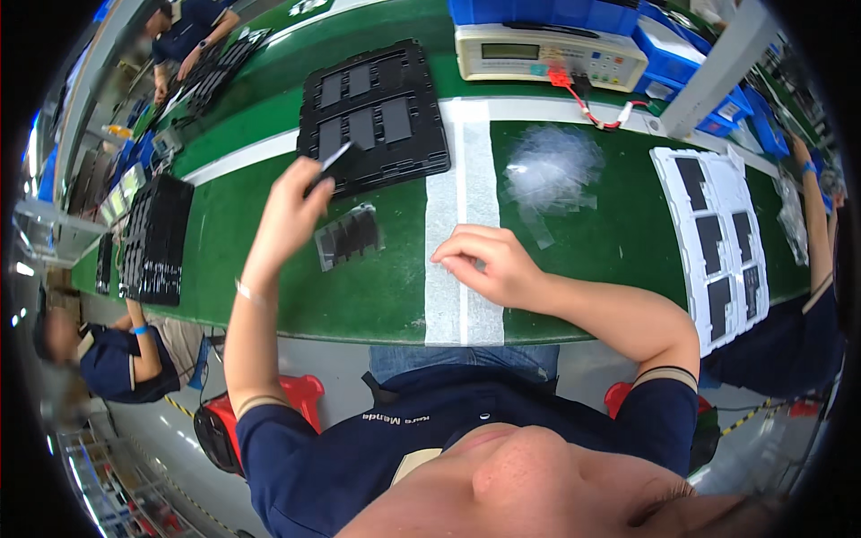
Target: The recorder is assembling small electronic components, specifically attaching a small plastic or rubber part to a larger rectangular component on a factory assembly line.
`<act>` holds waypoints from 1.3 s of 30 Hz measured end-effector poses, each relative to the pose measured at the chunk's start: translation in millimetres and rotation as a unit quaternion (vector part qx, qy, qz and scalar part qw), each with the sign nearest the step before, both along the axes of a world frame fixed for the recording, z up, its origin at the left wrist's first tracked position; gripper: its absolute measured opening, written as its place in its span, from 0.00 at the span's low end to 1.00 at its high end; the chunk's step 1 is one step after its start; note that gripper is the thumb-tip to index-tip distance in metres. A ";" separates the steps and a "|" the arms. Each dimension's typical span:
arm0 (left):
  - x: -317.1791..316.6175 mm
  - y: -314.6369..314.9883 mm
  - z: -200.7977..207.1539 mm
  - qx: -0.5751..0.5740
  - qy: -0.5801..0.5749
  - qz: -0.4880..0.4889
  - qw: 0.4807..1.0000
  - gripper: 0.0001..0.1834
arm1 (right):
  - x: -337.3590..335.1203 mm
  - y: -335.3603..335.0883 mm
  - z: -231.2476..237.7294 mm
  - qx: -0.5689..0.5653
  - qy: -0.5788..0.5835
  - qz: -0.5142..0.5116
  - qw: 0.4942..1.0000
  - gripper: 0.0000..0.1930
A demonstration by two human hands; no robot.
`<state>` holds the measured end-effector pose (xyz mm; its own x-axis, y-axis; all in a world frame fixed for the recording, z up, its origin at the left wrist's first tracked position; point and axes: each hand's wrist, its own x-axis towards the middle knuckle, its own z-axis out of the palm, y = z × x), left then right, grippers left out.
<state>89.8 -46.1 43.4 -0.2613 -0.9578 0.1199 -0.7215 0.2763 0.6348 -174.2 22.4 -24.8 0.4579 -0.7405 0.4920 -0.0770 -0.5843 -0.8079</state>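
A green-topped workbench spans the middle of the frame. A pale metal post rises at upper right. Grey, glossy floor shows at lower left, crossed by a yellow-and-black striped band, with shelving toward the rim. Bright lights glow along the left edge.

Decent gap right of the white strip
Between film pile and white tray; black tray's in the way left of the strip.
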 end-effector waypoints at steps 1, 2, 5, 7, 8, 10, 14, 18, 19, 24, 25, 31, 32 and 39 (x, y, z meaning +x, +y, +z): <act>10.7 -22.1 -9.7 -0.121 -0.024 -0.021 0.992 0.07 | 2.1 1.7 -1.9 -0.023 0.006 0.005 1.000 0.04; 12.0 -39.4 -10.7 -0.181 -0.108 0.004 0.978 0.09 | 1.7 2.8 -2.0 -0.035 0.019 0.020 0.999 0.04; -0.1 -69.8 -4.6 -0.188 -0.131 0.044 0.972 0.09 | 3.3 9.0 -4.1 -0.079 0.038 0.059 0.994 0.03; -12.0 -88.7 -3.8 -0.225 -0.102 0.036 0.968 0.09 | 3.0 10.6 -4.7 -0.100 0.037 0.070 0.992 0.03; -17.0 -98.9 -6.8 -0.254 -0.079 0.022 0.964 0.08 | 2.9 10.9 -4.9 -0.109 0.036 0.075 0.991 0.03; -28.4 -124.7 -16.2 -0.308 -0.071 0.006 0.949 0.08 | 3.5 8.8 -7.7 -0.122 0.041 0.079 0.989 0.04; -54.0 -172.4 -34.4 -0.354 -0.127 -0.001 0.927 0.09 | 1.5 7.2 -9.6 -0.137 0.051 0.080 0.986 0.04; -63.7 -202.1 -53.4 -0.363 -0.203 0.010 0.909 0.09 | 1.5 8.4 -9.0 -0.164 0.048 0.095 0.981 0.06; -64.7 -203.2 -56.5 -0.317 -0.231 0.011 0.920 0.12 | 1.7 9.4 -9.4 -0.165 0.051 0.098 0.980 0.06; -70.2 -200.6 -57.4 -0.172 -0.358 0.005 0.918 0.15 | 2.5 11.0 -12.8 -0.174 0.063 0.111 0.976 0.06; -67.6 -195.0 -50.2 -0.165 -0.367 0.011 0.916 0.16 | 2.2 11.1 -12.5 -0.175 0.072 0.115 0.975 0.06; -35.4 -139.1 -13.4 -0.022 0.047 -0.103 0.993 0.19 | -4.3 8.1 -7.9 -0.184 0.118 0.116 0.969 0.05; -36.9 -100.2 3.2 0.116 0.205 -0.118 0.965 0.19 | -4.1 7.8 -7.4 -0.181 0.117 0.121 0.969 0.07; 13.6 33.7 -17.7 -0.052 -0.251 -0.112 0.960 0.30 | 7.3 9.1 -1.3 -0.169 0.118 0.126 0.970 0.06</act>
<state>103.4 -12.4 25.7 -0.5099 -0.8601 0.0162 -0.8441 0.5039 0.1831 -166.9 31.6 -26.1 0.7330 -0.4040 0.5472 -0.0559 -0.8376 -0.5434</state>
